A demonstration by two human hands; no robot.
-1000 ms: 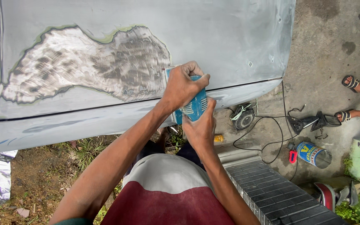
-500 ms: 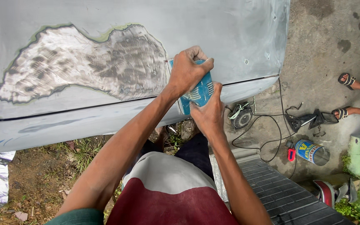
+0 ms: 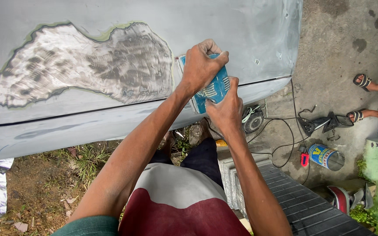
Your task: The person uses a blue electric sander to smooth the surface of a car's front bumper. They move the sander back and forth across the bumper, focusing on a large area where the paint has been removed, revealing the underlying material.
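Change: both hands and the blue power sander (image 3: 213, 87) are sitting slightly higher and further right on the panel than half a second ago, with the camera leaning in closer.
Left hand (image 3: 201, 66): its grip is wrapping over the top of the sander, fingers curling round the far edge and pressing it down.
Right hand (image 3: 226, 109): its grip is clamping the sander's lower end, fingers closing against the ribbed housing.
Sander position: it is lying flat against the grey car body panel (image 3: 224, 26), just right of the filler patch and just above the panel's lower crease.
Filler patch (image 3: 84, 65): a large pale, scuffed area with a greenish outline is spreading across the panel's left half.
Ground at right: a black cable (image 3: 285, 144) is trailing over the concrete, near a blue-labelled can (image 3: 325, 156).
Right edge: another person's sandalled feet (image 3: 360, 98) are standing well apart from the hands.
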